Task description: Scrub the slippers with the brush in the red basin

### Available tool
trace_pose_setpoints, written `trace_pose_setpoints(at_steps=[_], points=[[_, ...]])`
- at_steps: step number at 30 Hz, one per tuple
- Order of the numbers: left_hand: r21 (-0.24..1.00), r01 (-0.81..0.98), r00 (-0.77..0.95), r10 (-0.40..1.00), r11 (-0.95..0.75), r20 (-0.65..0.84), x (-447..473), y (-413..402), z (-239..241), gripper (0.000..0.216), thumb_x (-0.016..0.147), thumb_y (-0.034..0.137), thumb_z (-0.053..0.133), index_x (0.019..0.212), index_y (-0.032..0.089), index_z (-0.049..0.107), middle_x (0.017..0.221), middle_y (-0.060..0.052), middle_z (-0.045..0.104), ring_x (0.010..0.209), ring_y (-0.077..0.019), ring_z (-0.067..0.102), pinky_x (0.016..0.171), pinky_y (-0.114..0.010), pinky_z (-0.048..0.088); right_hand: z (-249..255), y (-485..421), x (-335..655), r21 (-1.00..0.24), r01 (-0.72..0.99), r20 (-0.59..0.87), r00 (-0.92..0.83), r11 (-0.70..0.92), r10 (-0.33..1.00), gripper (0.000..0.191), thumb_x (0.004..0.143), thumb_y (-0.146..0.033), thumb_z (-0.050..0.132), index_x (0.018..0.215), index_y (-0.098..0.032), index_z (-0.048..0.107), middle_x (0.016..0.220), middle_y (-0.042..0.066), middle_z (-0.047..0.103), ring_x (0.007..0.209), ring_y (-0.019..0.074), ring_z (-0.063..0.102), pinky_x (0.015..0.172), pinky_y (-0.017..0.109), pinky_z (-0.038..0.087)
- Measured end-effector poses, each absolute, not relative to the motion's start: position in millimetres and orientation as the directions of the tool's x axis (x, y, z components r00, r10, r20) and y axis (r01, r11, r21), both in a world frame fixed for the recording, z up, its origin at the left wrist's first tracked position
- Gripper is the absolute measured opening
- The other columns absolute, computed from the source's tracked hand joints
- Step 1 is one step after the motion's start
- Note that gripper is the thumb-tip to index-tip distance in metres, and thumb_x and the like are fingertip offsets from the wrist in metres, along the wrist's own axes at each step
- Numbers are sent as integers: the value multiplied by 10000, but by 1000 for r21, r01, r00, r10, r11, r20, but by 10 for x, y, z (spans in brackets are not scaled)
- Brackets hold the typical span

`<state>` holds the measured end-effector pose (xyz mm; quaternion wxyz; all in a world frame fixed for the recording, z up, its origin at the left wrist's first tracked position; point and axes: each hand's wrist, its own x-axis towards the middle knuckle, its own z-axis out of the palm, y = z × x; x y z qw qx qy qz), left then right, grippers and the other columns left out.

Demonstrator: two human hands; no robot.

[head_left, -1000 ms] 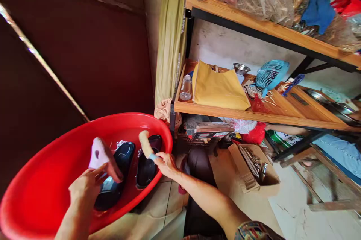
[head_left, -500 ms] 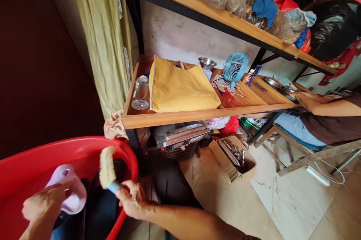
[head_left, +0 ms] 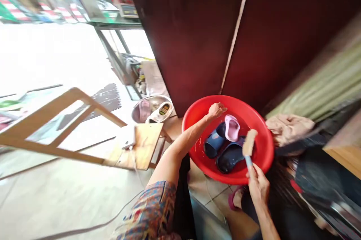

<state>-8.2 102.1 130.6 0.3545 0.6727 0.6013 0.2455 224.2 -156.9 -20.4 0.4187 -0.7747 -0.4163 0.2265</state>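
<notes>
A red plastic basin (head_left: 197, 149) sits on the floor in front of me. Inside it lie two dark blue slippers (head_left: 222, 149) with a small pink slipper (head_left: 232, 127) resting on top of them. My left hand (head_left: 216, 111) hovers over the basin's far side with its fingers curled; nothing shows in it. My right hand (head_left: 258, 183) grips the blue handle of a scrub brush (head_left: 249, 143), whose tan bristle head is raised over the basin's near right rim.
A low wooden stool (head_left: 141, 146) stands left of the basin. A metal bowl (head_left: 153, 108) behind it holds more small footwear. A dark red wall (head_left: 214, 33), green curtain (head_left: 318, 89), and crumpled beige cloth (head_left: 290, 127) lie beyond and right.
The view swung sharply left, away from the shelves. My left hand has let go of the pink slipper, which now lies on the dark slippers. My right hand still holds the brush.
</notes>
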Motion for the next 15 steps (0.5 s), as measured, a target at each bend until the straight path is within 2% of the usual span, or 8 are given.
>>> trace_pose_setpoints(at_steps=[1,2,4,5,8,11,13,15], points=[[758,652,145,982,-4,-119,-260,1129,1213,89,889,194,844,964,151,822,990,-103,806,1055,-284,766,995,-416,604,-231,-1566,2260,-801,537,72,524,-264,849,1054,877,-979,450,1245,-57,805,832,183,819,779,323,772,682,369,561],[747,665,147,981,0,-130,-415,1203,1129,104,807,145,887,887,164,824,960,-95,812,1070,-294,765,1010,-404,591,-250,-1575,2267,-757,616,155,493,-218,856,1054,897,-971,437,1251,-50,808,921,220,834,841,340,789,720,376,571],[782,622,165,982,-29,-94,-717,1285,985,164,728,143,919,861,185,832,962,-75,824,1076,-286,763,1005,-368,580,-276,-1582,2261,-659,738,295,430,-144,853,1033,940,-942,421,1265,-43,812,1091,265,832,931,364,803,780,390,579],[832,554,153,987,-39,-56,-891,1308,924,166,747,200,912,896,188,841,959,-68,825,1041,-269,766,970,-347,585,-291,-1566,2258,-621,773,330,407,-128,852,1025,952,-932,416,1270,-41,813,1142,274,825,946,370,806,791,398,580],[975,222,24,1000,-1,-5,-1569,1360,760,315,832,423,851,999,157,834,892,-77,807,827,-210,757,809,-310,596,-355,-1454,2281,-597,781,268,410,-183,872,1076,921,-970,392,1281,-47,811,1124,267,831,903,388,808,745,425,592],[991,12,-97,987,132,-130,-2387,1409,532,385,769,471,893,935,141,789,846,-98,788,702,-177,723,736,-300,590,-407,-1388,2330,-605,731,104,466,-316,879,1128,883,-1005,357,1319,-62,796,1080,251,840,860,413,804,665,456,600],[975,12,-279,937,222,-210,-2890,1447,312,325,788,417,871,909,139,755,849,-109,785,717,-173,723,737,-288,584,-402,-1417,2326,-571,739,62,473,-357,879,1079,905,-973,365,1373,-93,778,1066,234,843,844,417,804,642,469,603],[913,158,-459,846,376,-269,-3293,1502,66,256,874,378,776,966,142,743,915,-131,797,816,-202,755,783,-304,591,-362,-1475,2275,-528,785,93,432,-324,897,963,961,-906,357,1439,-171,756,1070,207,843,869,414,808,662,483,615]])
